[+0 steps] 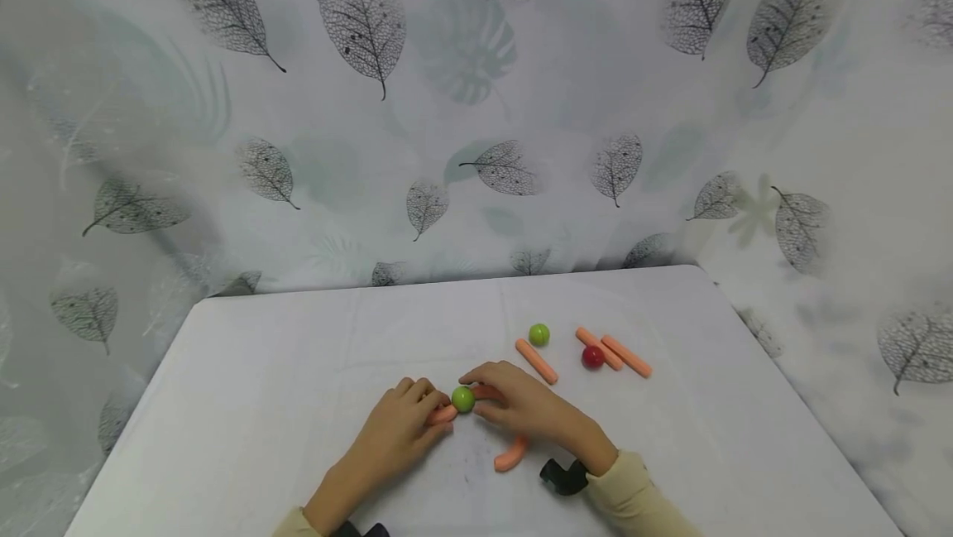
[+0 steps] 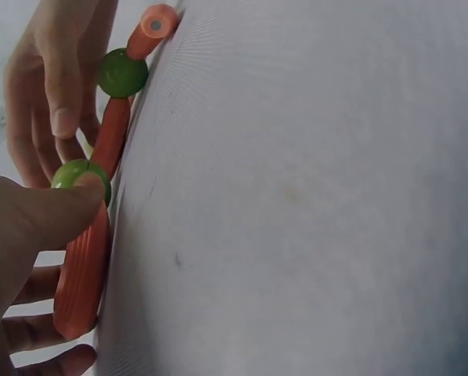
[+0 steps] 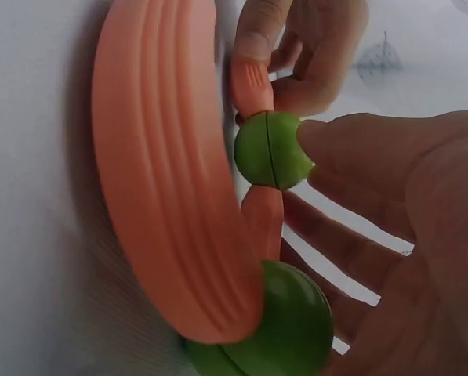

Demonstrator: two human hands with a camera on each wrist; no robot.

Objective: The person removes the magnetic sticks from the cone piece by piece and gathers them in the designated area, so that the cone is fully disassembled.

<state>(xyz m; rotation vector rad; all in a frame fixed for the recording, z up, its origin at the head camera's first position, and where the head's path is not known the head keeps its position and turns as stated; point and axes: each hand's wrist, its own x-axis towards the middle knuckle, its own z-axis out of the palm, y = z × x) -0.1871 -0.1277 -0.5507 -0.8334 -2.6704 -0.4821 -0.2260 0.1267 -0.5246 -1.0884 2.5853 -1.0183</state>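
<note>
**Two hands at a green ball and orange rods**

On the white table (image 1: 298,371), both hands meet around a green ball (image 1: 463,399) with orange rods at either side of it. The left hand (image 1: 398,429) pinches a short orange rod (image 1: 442,414) that touches the ball's left side; in the left wrist view its thumb (image 2: 57,207) presses on the ball (image 2: 81,178) while the curled fingers lie under the rod (image 2: 83,270). The right hand (image 1: 521,400) grasps the rod on the ball's right side (image 1: 486,392), with its fingers curled over it and a fingertip on the ball, as the right wrist view shows (image 3: 274,150).

The left wrist view shows that this rod runs on to a second green ball (image 2: 122,73), and a further rod end (image 2: 155,22) sticks out past that. A curved orange piece (image 1: 511,454) lies on the table just under the right wrist; it fills the near side of the right wrist view (image 3: 167,172).

Beyond the hands, well apart from them, lie a straight rod (image 1: 536,361) with a loose green ball (image 1: 539,334) just beside its far end, and farther right two more rods (image 1: 625,355) with a red ball (image 1: 592,357) touching the nearer one. A leaf-printed cloth (image 1: 476,107) hangs behind the table.
</note>
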